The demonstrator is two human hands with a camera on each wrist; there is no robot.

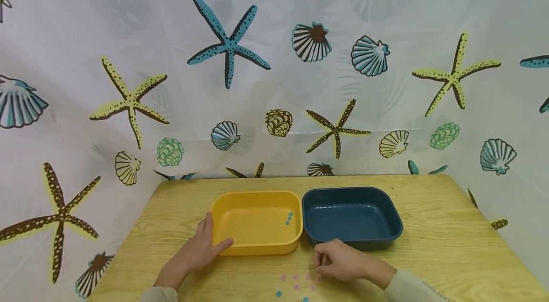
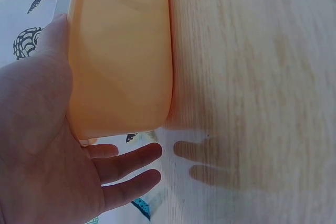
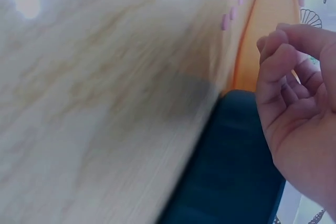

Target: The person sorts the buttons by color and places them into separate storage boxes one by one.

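Note:
My left hand [image 1: 199, 247] rests at the near left corner of a yellow tray [image 1: 257, 249]. Its thumb lies over the front rim, while the other fingers extend loosely past the corner in the left wrist view. Three small blue discs [image 1: 289, 218] lie inside the tray at the right. Just in front of the dark blue tray [image 1: 351, 244], my right hand [image 1: 343, 261] hovers with curled fingers, thumb and forefinger tips close together. No held thing shows between them. Beside and below that hand, several small pink discs [image 1: 296, 286] are scattered on the table.
Two more blue discs, one of them a whole blue disc [image 1: 279, 294], lie at the near edge of view. The trays stand side by side on a wooden table [image 1: 446, 240]. A white curtain [image 1: 274, 83] printed with shells and starfish hangs behind and at both sides.

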